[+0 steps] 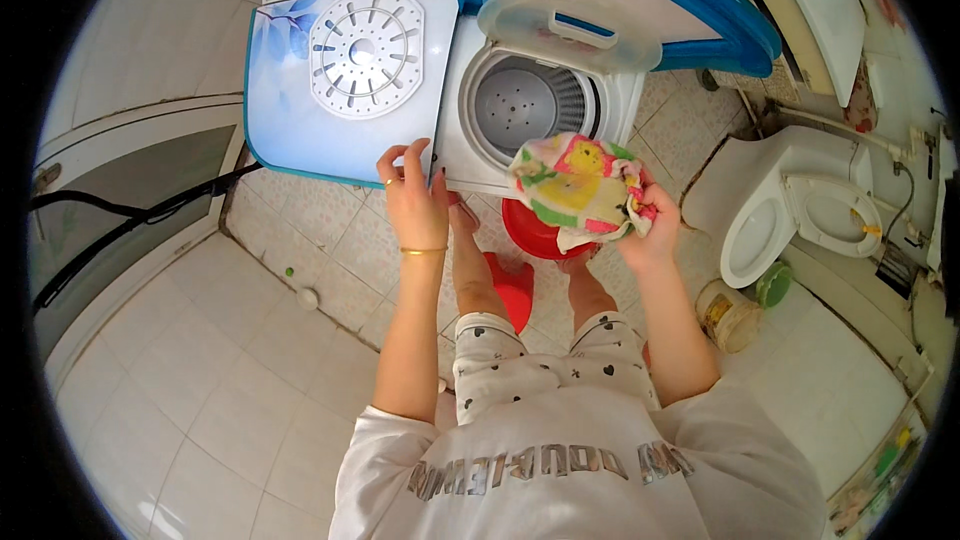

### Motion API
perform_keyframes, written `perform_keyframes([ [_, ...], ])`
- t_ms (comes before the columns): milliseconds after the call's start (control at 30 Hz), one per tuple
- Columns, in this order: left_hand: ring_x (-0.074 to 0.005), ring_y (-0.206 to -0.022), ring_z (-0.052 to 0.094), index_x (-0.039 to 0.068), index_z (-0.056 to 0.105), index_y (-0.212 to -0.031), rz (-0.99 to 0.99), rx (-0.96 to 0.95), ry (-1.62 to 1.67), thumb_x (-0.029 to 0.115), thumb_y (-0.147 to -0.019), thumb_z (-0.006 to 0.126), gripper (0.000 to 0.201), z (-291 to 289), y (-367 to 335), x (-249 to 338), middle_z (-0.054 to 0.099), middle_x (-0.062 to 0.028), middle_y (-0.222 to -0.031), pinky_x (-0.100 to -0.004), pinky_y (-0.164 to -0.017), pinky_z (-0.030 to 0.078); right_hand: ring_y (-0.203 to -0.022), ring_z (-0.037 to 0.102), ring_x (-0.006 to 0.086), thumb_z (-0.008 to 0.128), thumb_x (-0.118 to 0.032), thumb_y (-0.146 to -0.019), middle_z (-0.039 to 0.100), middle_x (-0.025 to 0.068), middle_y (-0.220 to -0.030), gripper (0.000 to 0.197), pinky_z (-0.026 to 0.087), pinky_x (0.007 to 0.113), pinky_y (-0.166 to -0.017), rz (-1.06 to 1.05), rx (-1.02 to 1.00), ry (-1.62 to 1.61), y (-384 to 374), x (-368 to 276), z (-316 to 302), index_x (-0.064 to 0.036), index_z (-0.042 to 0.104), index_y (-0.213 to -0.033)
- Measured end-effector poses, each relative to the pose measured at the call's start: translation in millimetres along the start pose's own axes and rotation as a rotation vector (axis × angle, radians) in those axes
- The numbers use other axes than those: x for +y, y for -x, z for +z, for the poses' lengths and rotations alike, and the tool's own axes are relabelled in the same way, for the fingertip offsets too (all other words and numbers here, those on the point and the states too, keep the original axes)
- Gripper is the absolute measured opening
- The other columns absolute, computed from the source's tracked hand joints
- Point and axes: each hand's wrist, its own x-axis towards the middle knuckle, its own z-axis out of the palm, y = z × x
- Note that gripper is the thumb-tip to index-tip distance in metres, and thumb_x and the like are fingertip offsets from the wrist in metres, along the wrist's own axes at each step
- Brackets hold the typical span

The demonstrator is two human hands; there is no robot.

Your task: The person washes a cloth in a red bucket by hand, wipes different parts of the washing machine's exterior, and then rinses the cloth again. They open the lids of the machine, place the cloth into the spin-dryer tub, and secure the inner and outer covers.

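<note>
My right hand (pixel 650 225) grips a bunched cloth (pixel 575 185) with yellow, pink and green patterns, holding it just in front of the spin tub (pixel 515 105). That grey perforated tub is on the right side of a twin-tub washing machine (pixel 470 155), and nothing shows inside it. At the front edge of the machine's closed pale-blue left lid (pixel 290 140) is my left hand (pixel 413 200), fingers bent and apart, holding nothing. Whether its fingertips touch the lid I cannot tell. A white slotted disc (pixel 367 53) lies on this lid.
The clear inner lid (pixel 625 35) and blue-rimmed outer lid (pixel 735 15) stand raised behind the tub. Below the cloth sits a red basin (pixel 530 230), with a red plastic object (pixel 512 290) between my legs. A toilet (pixel 760 235) and a bucket (pixel 728 317) are at right.
</note>
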Motion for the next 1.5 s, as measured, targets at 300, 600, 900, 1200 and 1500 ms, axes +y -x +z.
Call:
perform_keyframes([
  [300, -0.0215, -0.061, 0.057, 0.009, 0.062, -0.082, 0.117, 0.096, 0.050, 0.006, -0.070, 0.068, 0.014, 17, -11, -27, 0.058, -0.0071, -0.083, -0.0332, -0.055, 0.046, -0.105, 0.048, 0.0233, 0.038, -0.004, -0.071, 0.051, 0.0108, -0.112, 0.044, 0.035, 0.034, -0.096, -0.095, 0.032, 0.202, -25, 9, -1, 0.0005, 0.045, -0.114],
  [600, -0.0166, -0.060, 0.060, 0.004, 0.065, -0.076, 0.081, -0.060, 0.344, 0.004, -0.069, 0.071, 0.009, 48, 14, 9, 0.063, -0.0078, -0.075, -0.0252, -0.055, 0.048, -0.098, 0.054, 0.0270, 0.052, 0.002, -0.077, 0.051, 0.0159, -0.110, 0.042, 0.041, 0.034, -0.086, -0.467, 0.062, 1.043, -129, 48, -14, -0.0077, 0.041, -0.117],
  [900, -0.0151, -0.062, 0.058, 0.004, 0.065, -0.078, 0.219, 0.071, 0.370, 0.001, -0.068, 0.072, 0.012, 68, -3, -30, 0.062, -0.0076, -0.075, -0.0216, -0.054, 0.047, -0.118, 0.041, 0.0323, 0.050, -0.034, -0.085, 0.043, 0.0172, -0.125, 0.051, 0.032, 0.043, -0.098, -0.042, 0.675, 1.295, -281, 202, -33, -0.0025, 0.034, -0.122],
  [1200, -0.0140, -0.061, 0.057, 0.003, 0.065, -0.080, 0.194, -0.040, 0.529, -0.002, -0.069, 0.070, 0.013, 96, -12, -4, 0.063, -0.0090, -0.076, -0.0211, -0.051, 0.044, -0.129, 0.017, 0.0400, 0.041, -0.044, -0.085, 0.021, 0.0224, -0.139, 0.062, 0.017, 0.055, -0.101, 0.067, 0.492, 2.396, -364, 227, -122, -0.0081, 0.030, -0.135],
  [1500, -0.0143, -0.060, 0.058, 0.003, 0.065, -0.079, 0.218, 0.016, 0.527, -0.001, -0.069, 0.070, 0.012, 83, -15, -2, 0.062, -0.0090, -0.075, -0.0214, -0.050, 0.044, -0.130, 0.025, 0.0331, 0.038, -0.039, -0.090, 0.023, 0.0176, -0.143, 0.057, 0.018, 0.048, -0.105, 0.091, -1.121, 2.444, -291, 166, -103, -0.0117, 0.026, -0.139],
])
